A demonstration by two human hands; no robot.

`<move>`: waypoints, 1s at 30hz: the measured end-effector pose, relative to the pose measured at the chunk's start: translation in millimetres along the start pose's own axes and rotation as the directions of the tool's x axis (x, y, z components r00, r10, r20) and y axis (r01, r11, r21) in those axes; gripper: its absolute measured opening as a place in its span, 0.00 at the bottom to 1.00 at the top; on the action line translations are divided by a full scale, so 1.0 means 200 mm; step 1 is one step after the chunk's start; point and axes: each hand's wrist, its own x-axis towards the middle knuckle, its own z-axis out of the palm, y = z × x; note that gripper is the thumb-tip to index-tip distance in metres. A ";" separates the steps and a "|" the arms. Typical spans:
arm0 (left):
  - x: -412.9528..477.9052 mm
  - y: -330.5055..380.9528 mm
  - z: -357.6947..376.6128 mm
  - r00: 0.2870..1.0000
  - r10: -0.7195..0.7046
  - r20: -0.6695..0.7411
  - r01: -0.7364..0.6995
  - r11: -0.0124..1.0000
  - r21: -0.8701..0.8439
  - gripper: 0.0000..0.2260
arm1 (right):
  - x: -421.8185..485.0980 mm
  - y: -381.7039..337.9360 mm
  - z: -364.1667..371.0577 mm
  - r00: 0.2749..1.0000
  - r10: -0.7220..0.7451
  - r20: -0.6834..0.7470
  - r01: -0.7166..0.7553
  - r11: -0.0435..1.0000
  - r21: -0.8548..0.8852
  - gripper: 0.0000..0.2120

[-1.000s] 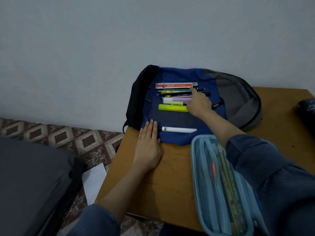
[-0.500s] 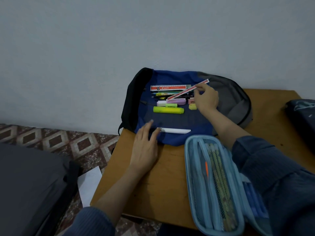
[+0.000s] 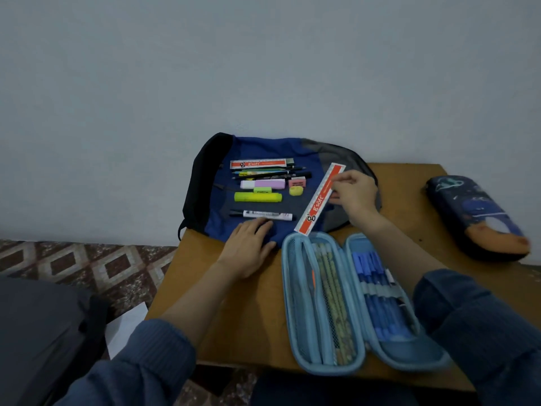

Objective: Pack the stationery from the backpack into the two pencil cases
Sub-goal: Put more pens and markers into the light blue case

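Lying open nearest the person, the light-blue pencil case [image 3: 289, 291] is holding pencils [image 3: 330, 291] and blue pens [image 3: 371, 288]. Beyond it the left hand [image 3: 248, 244] is resting flat, fingers relaxed, on the near edge of the backpack [image 3: 257, 148], while the right hand [image 3: 355, 194] is pinching a red ruler [image 3: 317, 203], tilted, its lower end reaching the case's far rim.

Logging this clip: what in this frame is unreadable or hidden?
Head view, dark blue printed pencil case: motion-blurred, zip state unclear.
Head view, thin pens and pencils on the blue backpack: too small to count.
Head view, open light blue pencil case: right sleeve covers part of its right edge.
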 end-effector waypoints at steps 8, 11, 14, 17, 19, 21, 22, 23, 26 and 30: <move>-0.15 0.17 -0.04 0.981 -0.125 -0.150 0.092 0.973 -0.211 0.10 | -0.23 0.02 -0.19 0.971 0.173 0.167 -0.180 0.983 0.032 0.22; -0.22 0.26 -0.07 0.981 -0.132 -0.145 0.094 0.965 -0.246 0.08 | -0.30 0.05 -0.21 0.960 0.199 0.196 -0.198 0.980 -0.028 0.26; -0.27 0.37 -0.09 0.996 -0.092 0.004 0.090 0.975 -0.203 0.08 | -0.36 0.06 -0.22 0.959 0.176 0.220 -0.160 0.983 -0.089 0.24; -0.31 0.45 -0.08 0.982 -0.106 0.158 0.125 0.985 -0.115 0.08 | -0.42 0.06 -0.23 0.962 0.122 0.244 -0.083 0.983 -0.161 0.23; -0.32 0.48 -0.07 0.978 -0.138 0.158 0.153 0.984 -0.087 0.09 | -0.45 0.05 -0.24 0.965 0.085 0.246 -0.036 0.979 -0.199 0.22; -0.33 0.50 -0.07 0.977 -0.166 0.137 0.178 0.981 -0.079 0.10 | -0.49 0.05 -0.25 0.968 0.052 0.245 0.003 0.975 -0.221 0.21; -0.34 0.51 -0.06 0.974 -0.184 0.132 0.195 0.978 -0.075 0.11 | -0.50 0.04 -0.25 0.969 0.038 0.245 0.019 0.973 -0.228 0.21; -0.34 0.52 -0.07 0.971 -0.200 0.131 0.211 0.975 -0.074 0.12 | -0.52 0.04 -0.25 0.969 0.027 0.246 0.032 0.972 -0.233 0.21; -0.33 0.55 -0.06 0.957 -0.253 0.144 0.265 0.961 -0.072 0.13 | -0.55 0.04 -0.25 0.967 0.018 0.255 0.047 0.968 -0.245 0.21; -0.33 0.56 -0.08 0.950 -0.270 0.156 0.287 0.953 -0.102 0.13 | -0.57 0.04 -0.23 0.968 -0.003 0.250 0.073 0.959 -0.272 0.21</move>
